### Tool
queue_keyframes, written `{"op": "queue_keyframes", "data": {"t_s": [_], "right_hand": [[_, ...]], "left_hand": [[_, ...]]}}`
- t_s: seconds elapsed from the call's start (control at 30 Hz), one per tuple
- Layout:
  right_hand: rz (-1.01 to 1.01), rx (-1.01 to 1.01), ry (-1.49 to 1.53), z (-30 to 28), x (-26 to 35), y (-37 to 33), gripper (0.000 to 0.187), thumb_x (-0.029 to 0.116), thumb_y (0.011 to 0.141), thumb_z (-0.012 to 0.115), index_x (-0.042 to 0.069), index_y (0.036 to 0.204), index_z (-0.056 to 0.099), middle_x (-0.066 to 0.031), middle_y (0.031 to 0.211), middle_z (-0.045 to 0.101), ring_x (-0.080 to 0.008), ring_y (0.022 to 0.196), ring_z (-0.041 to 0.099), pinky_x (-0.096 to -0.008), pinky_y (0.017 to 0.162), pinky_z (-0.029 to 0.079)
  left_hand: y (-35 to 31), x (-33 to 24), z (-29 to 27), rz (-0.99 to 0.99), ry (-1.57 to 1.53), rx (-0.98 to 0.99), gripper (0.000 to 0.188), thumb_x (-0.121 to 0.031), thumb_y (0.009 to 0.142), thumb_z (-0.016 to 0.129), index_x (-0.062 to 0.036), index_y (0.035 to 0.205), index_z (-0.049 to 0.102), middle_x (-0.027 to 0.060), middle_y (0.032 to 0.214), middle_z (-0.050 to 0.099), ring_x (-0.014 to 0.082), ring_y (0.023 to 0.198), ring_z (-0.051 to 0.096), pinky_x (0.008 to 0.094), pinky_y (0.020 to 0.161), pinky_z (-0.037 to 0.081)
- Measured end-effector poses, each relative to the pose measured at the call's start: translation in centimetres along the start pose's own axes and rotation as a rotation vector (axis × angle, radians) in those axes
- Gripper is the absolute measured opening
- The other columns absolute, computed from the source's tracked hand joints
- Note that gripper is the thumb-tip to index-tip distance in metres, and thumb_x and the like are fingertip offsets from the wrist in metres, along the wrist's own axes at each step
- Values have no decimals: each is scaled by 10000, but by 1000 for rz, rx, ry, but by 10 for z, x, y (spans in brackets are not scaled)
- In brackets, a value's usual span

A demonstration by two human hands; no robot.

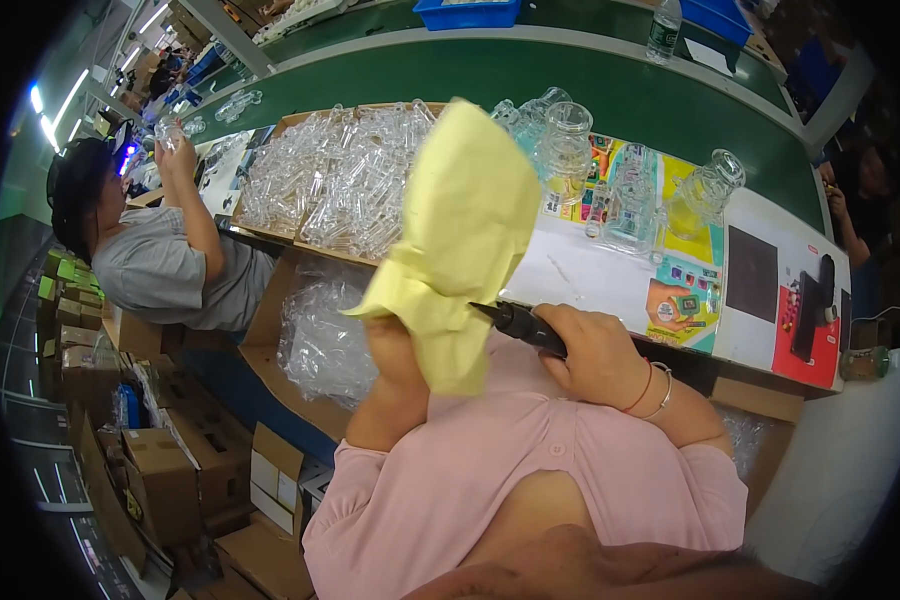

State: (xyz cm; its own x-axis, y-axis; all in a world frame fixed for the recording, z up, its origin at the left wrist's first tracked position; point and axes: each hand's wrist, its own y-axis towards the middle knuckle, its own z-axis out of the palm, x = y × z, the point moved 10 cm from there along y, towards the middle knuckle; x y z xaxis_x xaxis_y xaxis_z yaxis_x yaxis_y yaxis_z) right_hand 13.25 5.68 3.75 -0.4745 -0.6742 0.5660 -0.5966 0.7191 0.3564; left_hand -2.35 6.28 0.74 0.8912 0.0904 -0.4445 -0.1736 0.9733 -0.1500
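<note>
My left hand is closed around the lower part of a crumpled yellow paper sheet and holds it upright in front of my chest. Whether the paper wraps anything cannot be seen. In my right hand is a thick black pen-like tool, its dark pointed tip close to the paper's lower edge. Beyond it, several clear glass vessels stand on the bench, among them a wide-rimmed one and a tilted one.
A cardboard tray of clear glass tubes lies left of the paper. Below it is an open carton with clear plastic bags. A dark phone lies at the right. A co-worker in grey sits at the left; cartons stand behind.
</note>
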Motion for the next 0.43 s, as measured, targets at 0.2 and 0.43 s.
{"op": "queue_keyframes", "data": {"t_s": [0.2, 0.43], "right_hand": [[148, 297, 676, 25, -13, -2, 321, 167, 751, 623, -7, 994, 506, -138, 821, 582, -235, 703, 595, -302, 635, 468], [481, 607, 1546, 67, -4, -25, 461, 209, 746, 672, 3, 1092, 449, -114, 896, 603, -185, 816, 593, -312, 744, 478]], "left_hand": [[9, 13, -27, -49, 228, 27, 349, -28, 846, 511, 8, 1189, 453, 114, 1146, 531, 236, 974, 564, 363, 824, 484], [5, 38, -30, -65, 667, 248, 642, -333, 799, 622, -43, 1297, 339, 121, 1258, 441, 247, 1119, 458, 373, 976, 338]]}}
